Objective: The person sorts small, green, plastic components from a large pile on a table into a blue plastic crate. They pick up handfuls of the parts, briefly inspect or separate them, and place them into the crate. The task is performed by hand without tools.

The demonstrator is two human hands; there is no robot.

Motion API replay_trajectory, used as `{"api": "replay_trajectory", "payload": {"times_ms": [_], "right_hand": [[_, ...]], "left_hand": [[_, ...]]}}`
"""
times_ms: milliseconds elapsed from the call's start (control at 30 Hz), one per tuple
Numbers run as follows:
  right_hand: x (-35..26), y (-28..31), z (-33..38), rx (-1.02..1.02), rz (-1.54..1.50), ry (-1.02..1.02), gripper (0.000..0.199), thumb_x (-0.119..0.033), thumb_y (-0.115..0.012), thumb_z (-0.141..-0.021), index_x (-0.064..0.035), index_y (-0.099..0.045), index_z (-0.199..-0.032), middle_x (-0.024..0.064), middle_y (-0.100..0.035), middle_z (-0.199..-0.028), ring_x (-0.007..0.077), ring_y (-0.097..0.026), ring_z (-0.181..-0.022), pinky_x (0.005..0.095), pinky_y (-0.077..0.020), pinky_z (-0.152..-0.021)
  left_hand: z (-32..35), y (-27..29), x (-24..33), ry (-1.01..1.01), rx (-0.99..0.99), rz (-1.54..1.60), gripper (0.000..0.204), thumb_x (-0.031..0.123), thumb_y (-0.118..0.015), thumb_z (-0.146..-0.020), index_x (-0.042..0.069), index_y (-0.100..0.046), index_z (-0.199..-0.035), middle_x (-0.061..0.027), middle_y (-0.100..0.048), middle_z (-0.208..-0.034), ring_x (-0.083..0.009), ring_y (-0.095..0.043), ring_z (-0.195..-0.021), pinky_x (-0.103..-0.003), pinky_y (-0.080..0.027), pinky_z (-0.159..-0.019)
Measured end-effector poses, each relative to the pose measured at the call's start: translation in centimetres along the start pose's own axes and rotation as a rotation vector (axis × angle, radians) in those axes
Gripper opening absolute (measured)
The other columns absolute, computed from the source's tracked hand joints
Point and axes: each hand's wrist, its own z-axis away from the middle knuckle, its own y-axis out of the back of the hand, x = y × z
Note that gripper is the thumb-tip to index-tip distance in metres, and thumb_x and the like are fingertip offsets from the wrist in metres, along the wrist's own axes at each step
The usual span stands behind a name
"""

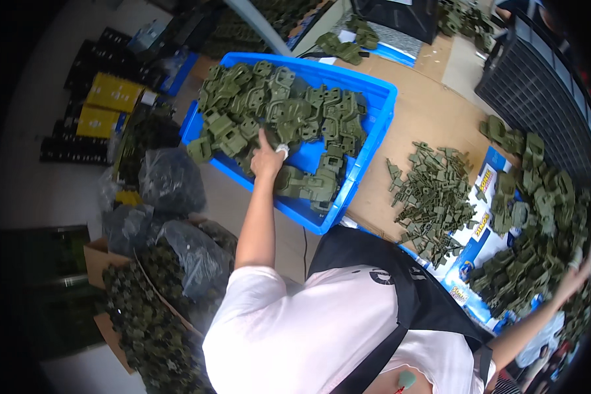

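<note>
My left hand (267, 161) reaches over the near side of a large blue bin (328, 222) that holds many olive-green moulded plastic parts (289, 118). Its index finger points out over the parts, and a white wrap shows on one finger. The hand looks open, though its lower fingers are partly hidden. Far to the right, my right hand (579, 270) is stretched over a big pile of similar green parts (515, 272). Its fingers are extended and apart, with white on a fingertip, and I see nothing held in them.
Small green pieces (437, 197) lie heaped on the cardboard-covered table (374, 148). A black crate (538, 92) stands at the far right. On the left are grey plastic bags (171, 180), an open carton (98, 256) of dark green parts, and yellow boxes (111, 98).
</note>
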Motion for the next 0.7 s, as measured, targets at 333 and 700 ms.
{"api": "replay_trajectory", "payload": {"times_ms": [333,700], "right_hand": [[-27.7,-7.8,8.1,-0.515,-0.533,-0.052,0.044,-0.008,-0.064,-0.077,-0.0086,-0.054,-0.119,0.0126,-0.057,-0.117,0.0290,-0.052,-0.110,0.0359,-0.0366,-0.096],[-31.5,-9.7,14.8,-0.596,-0.841,-0.205,0.088,-0.005,-0.065,-0.064,-0.0124,-0.019,-0.140,0.0223,-0.043,-0.125,0.0361,-0.047,-0.113,0.0390,-0.0415,-0.091]], "left_hand": [[3.5,7.7,4.4,-0.258,-1.047,1.615,0.061,0.039,-0.044,-0.087,0.010,-0.029,-0.138,-0.0103,-0.052,-0.122,-0.0225,-0.059,-0.096,-0.031,-0.053,-0.066],[17.0,2.0,13.6,-0.516,-1.505,1.170,0.083,0.046,-0.053,-0.082,0.010,-0.008,-0.142,-0.0175,-0.047,-0.123,-0.0286,-0.055,-0.101,-0.037,-0.046,-0.084]]}}
